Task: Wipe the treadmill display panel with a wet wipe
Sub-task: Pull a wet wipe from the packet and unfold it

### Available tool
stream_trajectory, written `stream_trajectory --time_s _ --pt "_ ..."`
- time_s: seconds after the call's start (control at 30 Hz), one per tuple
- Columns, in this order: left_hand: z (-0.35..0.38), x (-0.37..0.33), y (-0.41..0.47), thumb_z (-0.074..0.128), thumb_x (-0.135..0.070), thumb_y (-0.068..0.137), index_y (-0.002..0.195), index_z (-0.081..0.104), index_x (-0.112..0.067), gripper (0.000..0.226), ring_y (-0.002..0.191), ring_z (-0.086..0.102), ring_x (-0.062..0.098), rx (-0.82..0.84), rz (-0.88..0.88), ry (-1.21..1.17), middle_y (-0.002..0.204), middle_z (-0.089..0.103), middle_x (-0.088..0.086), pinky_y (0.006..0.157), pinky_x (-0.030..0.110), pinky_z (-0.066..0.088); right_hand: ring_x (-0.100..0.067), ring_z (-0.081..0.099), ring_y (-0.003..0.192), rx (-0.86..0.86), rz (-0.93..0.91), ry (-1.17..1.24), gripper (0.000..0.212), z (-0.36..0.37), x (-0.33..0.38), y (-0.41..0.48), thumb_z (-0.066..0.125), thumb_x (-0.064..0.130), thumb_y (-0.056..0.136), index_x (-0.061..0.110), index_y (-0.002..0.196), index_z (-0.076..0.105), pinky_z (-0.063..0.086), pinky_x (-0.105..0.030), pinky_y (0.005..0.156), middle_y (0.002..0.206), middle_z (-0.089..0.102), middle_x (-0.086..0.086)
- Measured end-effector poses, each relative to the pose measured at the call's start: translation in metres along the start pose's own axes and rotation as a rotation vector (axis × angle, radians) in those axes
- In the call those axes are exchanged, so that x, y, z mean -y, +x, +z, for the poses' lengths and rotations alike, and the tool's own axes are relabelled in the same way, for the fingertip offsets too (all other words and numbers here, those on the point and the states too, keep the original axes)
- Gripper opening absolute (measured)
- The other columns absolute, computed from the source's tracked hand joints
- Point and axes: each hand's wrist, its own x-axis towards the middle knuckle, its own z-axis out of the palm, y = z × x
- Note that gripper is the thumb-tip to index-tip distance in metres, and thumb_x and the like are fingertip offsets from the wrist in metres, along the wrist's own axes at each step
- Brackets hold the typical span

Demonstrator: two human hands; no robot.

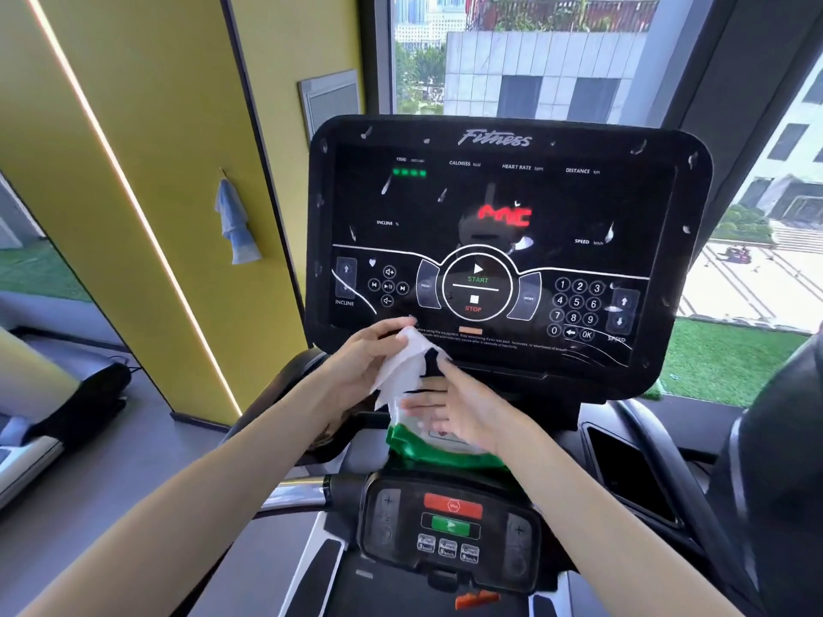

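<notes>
Wet wipe (403, 367) shown at the lower edge of the treadmill display panel (503, 242), left of that edge's middle and directly above the green-and-white wipe pack (438, 456). The wipe is seen as a thin white sheet, crumpled and creased, with its lower end reaching the mouth of the pack. It is judged to be very light, limp and damp. It may be expected to fold on itself, to cling to the glossy surface and to tear if pulled hard by one corner, so it is best bunched into a pad and taken across its middle. The upper part of the sheet is gripped by the curled fingers of the left hand (356, 365). The fingers of the right hand (454, 407) are laid straight across the pack and press it down. One digit is raised to the sheet's right corner, though a pinch there cannot be confirmed. The black panel is marked with scattered white flecks and streaks.
</notes>
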Motion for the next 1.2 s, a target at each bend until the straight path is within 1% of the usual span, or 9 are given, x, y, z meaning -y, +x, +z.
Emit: stream_trajectory --time_s 0.07,0.2,0.47,0.6,0.73,0.87,0.97,1.07,1.2 --pt "-0.005 -0.008 -0.003 0.059 -0.004 0.085 0.113 0.061 -0.014 0.029 0.078 0.062 0.017 0.037 0.037 -0.044 0.092 0.067 0.005 0.072 0.03 0.052 -0.028 0.059 0.088 0.02 -0.052 0.247 0.048 0.007 0.007 0.002 0.049 0.048 0.091 0.004 0.106 0.06 0.044 -0.035 0.078 0.096 0.062 -0.017" --pt "-0.011 -0.017 -0.006 0.06 -0.003 0.086 0.114 0.06 -0.013 0.031 0.078 0.061 0.018 -0.018 0.072 0.063 0.092 0.067 0.005 0.075 0.033 0.048 -0.02 0.058 0.081 -0.144 -0.231 0.248 0.014 0.02 0.025 0.008 0.056 0.022 0.092 0.009 0.096 0.062 0.047 -0.032 0.076 0.092 0.063 -0.009" --pt "0.014 -0.026 -0.013 0.063 -0.029 0.088 0.109 0.062 -0.026 0.021 0.099 0.061 0.007 -0.112 0.238 0.61 0.108 0.066 -0.006 0.081 0.023 0.048 -0.024 0.066 0.092 -0.142 -0.404 -0.012 0.025 0.033 0.063 0.002 0.06 0.018 0.088 0.0 0.105 0.064 0.053 -0.03 0.073 0.102 0.069 -0.017" --pt "0.011 -0.028 -0.014 0.057 -0.027 0.092 0.101 0.069 -0.011 0.022 0.094 0.065 0.025 -0.098 0.18 0.446 0.103 0.069 0.013 0.09 0.045 0.049 -0.025 0.066 0.091 -0.209 -0.479 -0.11 0.027 0.035 0.07 -0.003 0.064 0.018 0.083 -0.002 0.101 0.062 0.053 -0.034 0.081 0.098 0.069 -0.015" --pt "0.01 -0.031 -0.015 0.048 -0.026 0.097 0.108 0.065 -0.003 0.031 0.091 0.063 0.028 -0.1 0.056 0.195 0.104 0.067 0.018 0.081 0.04 0.05 -0.02 0.06 0.074 -0.268 -0.493 -0.035 0.008 0.031 0.074 -0.006 0.055 0.016 0.082 0.008 0.079 0.057 0.051 -0.033 0.072 0.076 0.061 -0.007" --pt "0.008 -0.037 -0.012 0.05 -0.025 0.095 0.098 0.066 -0.003 0.028 0.081 0.068 0.026 -0.218 -0.082 -0.193 0.087 0.072 0.012 0.077 0.04 0.05 -0.021 0.049 0.064 -0.291 -0.448 0.134 0.004 0.019 0.079 -0.009 0.052 0.013 0.068 0.013 0.072 0.051 0.037 -0.03 0.056 0.068 0.05 -0.007" --pt "0.005 -0.039 -0.015 0.059 -0.025 0.086 0.101 0.065 -0.002 0.028 0.084 0.066 0.029 -0.097 -0.117 -0.133 0.091 0.07 0.013 0.088 0.044 0.046 -0.019 0.054 0.063 -0.29 -0.43 0.089 0.004 0.014 0.079 -0.013 0.054 0.01 0.074 0.01 0.077 0.056 0.041 -0.027 0.054 0.068 0.057 -0.004" --pt "0.01 -0.038 -0.018 0.068 -0.024 0.077 0.105 0.062 -0.004 0.035 0.093 0.061 0.03 0.132 -0.114 0.021 0.101 0.066 0.014 0.095 0.049 0.042 -0.019 0.058 0.076 -0.296 -0.449 -0.028 0.01 0.015 0.076 -0.012 0.06 0.015 0.083 0.007 0.088 0.064 0.047 -0.032 0.066 0.079 0.062 -0.005" --pt "0.021 -0.035 -0.016 0.07 -0.01 0.074 0.104 0.064 -0.005 0.031 0.089 0.065 0.027 0.104 -0.078 0.001 0.102 0.066 0.015 0.088 0.043 0.05 -0.022 0.062 0.079 -0.352 -0.475 -0.03 0.013 0.019 0.071 -0.01 0.057 0.017 0.089 0.007 0.096 0.063 0.053 -0.04 0.073 0.087 0.065 -0.01"
